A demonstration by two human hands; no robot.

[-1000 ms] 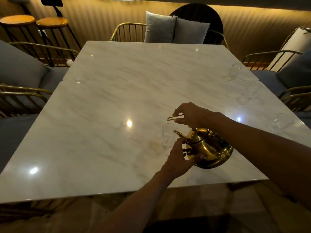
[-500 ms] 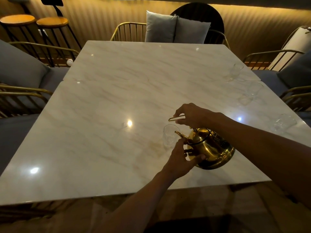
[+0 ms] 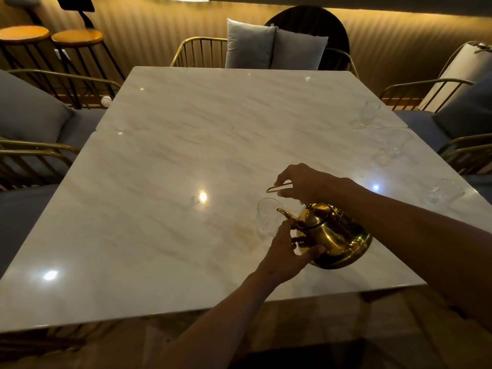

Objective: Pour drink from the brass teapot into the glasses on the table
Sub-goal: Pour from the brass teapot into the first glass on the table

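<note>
**Teapot tipped at the nearest glass: the first pour in hand**

The right hand has its grip closed around the thin looped wire handle of the shiny round brass teapot, holding the loop up and forward so that the pot hangs tilted with its curved spout aimed left. The left hand steadies the pot from the near side: its thumb lies against the lower belly and its fingers curl loosely near the base of the spout and the small dark lid knob, a half-open, bracing hold rather than a full clasp.

The spout tip sits just at the rim of a small clear patterned drinking glass, which stands upright on the pale, glossy marble bench, near its front edge. No stream is visible in the dim light, and I cannot tell whether the glass holds any liquid.

Three more clear glasses wait along the right side of the bench: one near the right edge, one further back and one furthest off. They look empty, though glare makes this uncertain.

By my judgement this is the pour into the first glass. The next move calls for a slow tilt controlled from the handle, the spout kept over the rim, then levelling the pot and carrying it right to the remaining glasses.
</note>
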